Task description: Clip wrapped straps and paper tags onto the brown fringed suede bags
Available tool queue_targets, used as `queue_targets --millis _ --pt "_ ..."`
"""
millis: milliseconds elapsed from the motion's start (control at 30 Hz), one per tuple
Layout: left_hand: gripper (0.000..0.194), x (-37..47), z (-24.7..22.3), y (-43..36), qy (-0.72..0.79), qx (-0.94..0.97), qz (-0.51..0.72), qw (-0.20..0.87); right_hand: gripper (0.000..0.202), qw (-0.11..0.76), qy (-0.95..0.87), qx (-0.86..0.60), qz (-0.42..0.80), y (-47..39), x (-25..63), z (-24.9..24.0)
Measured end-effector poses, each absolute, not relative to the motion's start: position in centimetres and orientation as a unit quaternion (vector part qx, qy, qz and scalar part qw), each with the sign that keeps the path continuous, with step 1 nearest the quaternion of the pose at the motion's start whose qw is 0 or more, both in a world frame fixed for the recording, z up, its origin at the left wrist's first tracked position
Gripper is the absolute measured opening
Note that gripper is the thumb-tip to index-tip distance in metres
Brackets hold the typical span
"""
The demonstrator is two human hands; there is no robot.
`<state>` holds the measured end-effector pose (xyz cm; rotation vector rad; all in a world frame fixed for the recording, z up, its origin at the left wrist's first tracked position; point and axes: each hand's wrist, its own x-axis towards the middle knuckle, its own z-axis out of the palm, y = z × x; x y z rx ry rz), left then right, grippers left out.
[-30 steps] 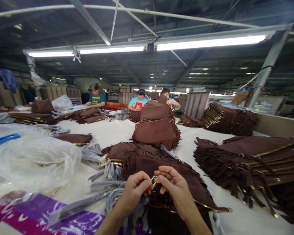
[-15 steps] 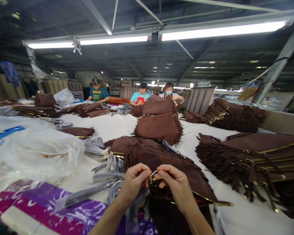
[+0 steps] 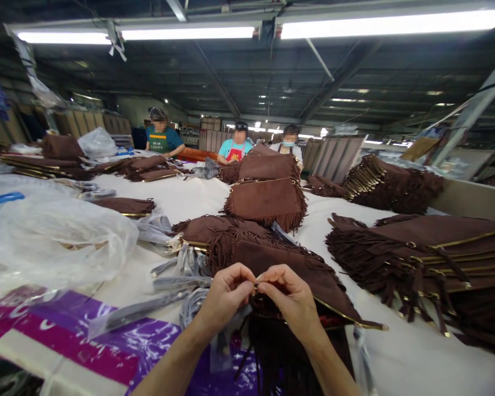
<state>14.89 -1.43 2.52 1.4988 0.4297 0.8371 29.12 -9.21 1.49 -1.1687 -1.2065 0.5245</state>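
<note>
My left hand (image 3: 227, 290) and my right hand (image 3: 291, 300) meet over a dark brown fringed bag (image 3: 272, 352) near the front edge. Thumb and forefinger of each are pinched together, tip to tip, on a small gold-coloured metal fitting (image 3: 256, 285); its exact shape is mostly hidden by the fingers. Just beyond them lies another brown fringed bag (image 3: 276, 264), with a gold zip along its edge. Grey straps in clear plastic wrap (image 3: 181, 283) are strewn left of my left hand.
To the right is a stack of fringed bags (image 3: 429, 264). More bags (image 3: 266, 201) are piled ahead. Clear plastic bags (image 3: 61, 236) and a purple printed sheet (image 3: 94, 335) cover the left. Three people (image 3: 163, 137) work across the white table (image 3: 181, 192).
The view has tilted down a little. My fingertips have come closer together, and the pale metal piece that showed between them is now largely covered.
</note>
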Motion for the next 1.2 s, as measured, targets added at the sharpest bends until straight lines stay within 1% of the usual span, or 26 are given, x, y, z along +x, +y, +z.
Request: queue_targets --millis 200,333,667,767,933,1067,1200 --pt "0.003 14.8 2.5 -1.5 0.176 0.672 0.393 0.602 0.006 0.617 -0.547 -0.531 0.195 -9.4 29.3 1.4" --pt "0.007 14.7 2.4 -1.5 0.165 0.688 0.398 0.584 0.006 0.603 -0.558 -0.541 0.180 -9.4 29.2 1.5" --pt "0.007 14.6 2.5 -1.4 0.150 0.704 0.382 0.579 0.006 0.565 -0.603 -0.542 0.156 -9.7 29.4 1.8" --pt "0.009 14.6 2.5 -1.4 0.143 0.713 0.373 0.576 0.008 0.533 -0.641 -0.536 0.134 -10.0 29.4 2.2" --pt "0.010 14.6 2.5 -1.5 0.138 0.716 0.360 0.583 0.019 0.474 -0.701 -0.527 0.087 -10.4 29.4 2.9" --pt "0.012 14.8 2.3 -1.4 0.134 0.721 0.349 0.583 0.019 0.458 -0.709 -0.529 0.085 -10.3 29.5 2.9" --pt "0.009 15.2 1.5 -1.0 0.136 0.703 0.341 0.609 0.019 0.453 -0.711 -0.532 0.077 -10.0 29.5 2.5"
